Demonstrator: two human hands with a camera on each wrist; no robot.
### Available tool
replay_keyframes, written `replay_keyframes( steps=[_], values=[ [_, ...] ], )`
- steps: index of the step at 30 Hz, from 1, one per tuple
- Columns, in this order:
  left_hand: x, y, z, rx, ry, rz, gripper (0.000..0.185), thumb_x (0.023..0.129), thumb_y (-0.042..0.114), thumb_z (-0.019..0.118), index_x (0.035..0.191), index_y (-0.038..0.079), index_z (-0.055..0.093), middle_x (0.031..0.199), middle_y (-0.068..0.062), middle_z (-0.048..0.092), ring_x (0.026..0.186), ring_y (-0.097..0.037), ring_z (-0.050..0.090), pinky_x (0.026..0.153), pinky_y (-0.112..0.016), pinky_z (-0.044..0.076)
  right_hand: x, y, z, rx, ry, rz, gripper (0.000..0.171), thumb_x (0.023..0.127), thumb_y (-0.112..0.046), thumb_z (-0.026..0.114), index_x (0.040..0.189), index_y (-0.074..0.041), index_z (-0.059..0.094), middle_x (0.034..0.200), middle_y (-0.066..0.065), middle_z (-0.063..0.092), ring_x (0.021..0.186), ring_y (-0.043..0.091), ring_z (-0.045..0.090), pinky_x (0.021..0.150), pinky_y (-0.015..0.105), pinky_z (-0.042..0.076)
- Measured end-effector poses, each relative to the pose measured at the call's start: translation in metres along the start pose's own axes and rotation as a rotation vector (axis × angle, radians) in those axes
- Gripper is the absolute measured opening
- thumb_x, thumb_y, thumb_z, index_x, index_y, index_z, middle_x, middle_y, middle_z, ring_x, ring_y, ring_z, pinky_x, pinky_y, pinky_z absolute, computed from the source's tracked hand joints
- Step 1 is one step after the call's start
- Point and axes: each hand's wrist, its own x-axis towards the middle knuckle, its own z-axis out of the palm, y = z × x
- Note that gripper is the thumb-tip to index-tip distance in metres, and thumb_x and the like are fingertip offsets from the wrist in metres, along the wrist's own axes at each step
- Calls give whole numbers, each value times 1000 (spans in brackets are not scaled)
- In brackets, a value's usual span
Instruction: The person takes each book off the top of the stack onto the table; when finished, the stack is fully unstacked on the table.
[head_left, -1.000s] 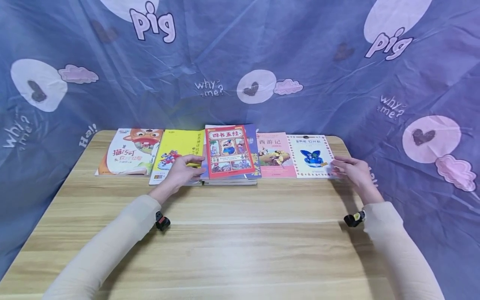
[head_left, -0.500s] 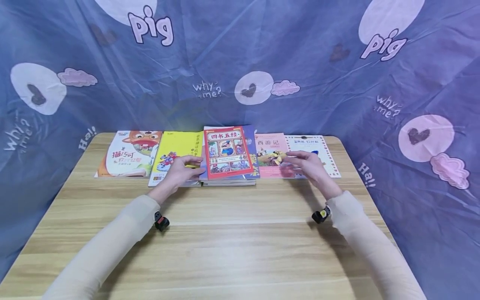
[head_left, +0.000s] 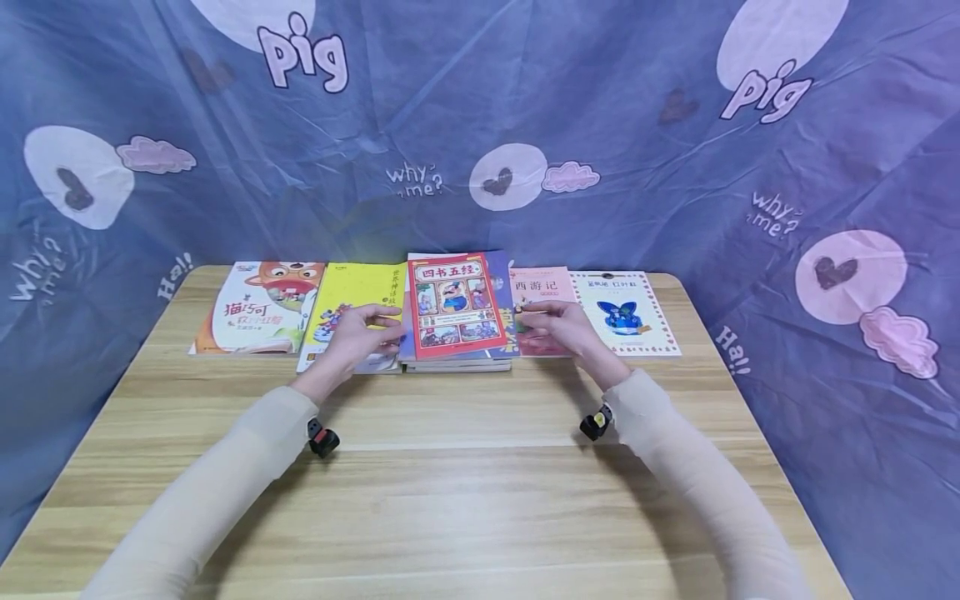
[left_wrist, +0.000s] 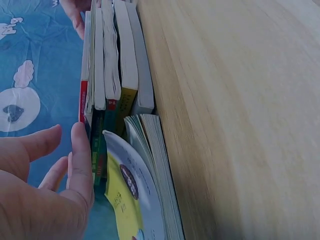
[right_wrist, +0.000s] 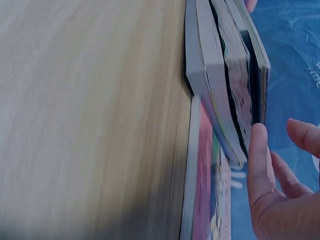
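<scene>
A stack of several books stands at the middle of the table's far side, topped by a red-covered book (head_left: 456, 304) that lies slightly askew over a blue one (head_left: 501, 287). My left hand (head_left: 360, 337) is at the stack's left side, over the yellow book (head_left: 362, 287). In the left wrist view its extended fingers (left_wrist: 80, 160) meet the upper books' edges. On the opposite side is my right hand (head_left: 566, 332), above the pink book (head_left: 543, 287). The right wrist view shows an extended fingertip (right_wrist: 258, 135) right at the stack's edges, thumb apart.
A white-and-orange book (head_left: 262, 308) lies at the far left and a white book with a blue figure (head_left: 622, 312) at the far right. Wood-grain table (head_left: 450, 483) stretches in front. Behind hangs a blue printed cloth (head_left: 615, 100).
My right hand has moved left from the white book, across the pink book, to the stack's right side. My left hand has stayed by the stack's left side.
</scene>
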Motion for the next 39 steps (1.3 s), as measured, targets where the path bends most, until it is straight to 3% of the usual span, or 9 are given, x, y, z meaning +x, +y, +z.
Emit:
replay_keyframes(
  steps=[5,10,16,25,39],
  values=[
    [-1,4,5,-14,-23,-21,48,100,13,74,146,7,61,135,-20,63,89,-10,73,82,-26,68,2,0,13,-16,3,41,55,97,-11,76,146,3,56,79,-5,77,66,10,74,71,31,69],
    [-2,8,8,-38,-36,-35,47,100,12,73,146,7,61,136,-21,63,94,-13,74,83,-28,68,1,-1,22,-65,9,47,61,93,-8,80,146,2,54,84,-5,76,65,10,71,64,27,67],
    [-4,12,11,-26,-40,-38,49,100,12,73,146,6,59,137,-22,62,98,-15,74,85,-28,68,1,3,28,-43,19,16,63,92,-2,79,146,4,48,83,-8,68,63,6,67,56,22,63],
    [-3,9,14,5,-2,-34,52,97,10,77,145,5,61,138,-20,61,106,-19,73,84,-27,68,3,4,36,-111,65,17,64,88,-10,86,140,-1,50,92,-1,63,65,7,62,53,22,58],
    [-3,2,11,81,35,-49,58,91,13,84,143,3,60,124,-18,65,71,-8,68,66,-21,65,4,3,41,-185,105,21,70,86,-18,90,141,-2,51,101,5,63,69,10,63,57,25,60]
  ],
)
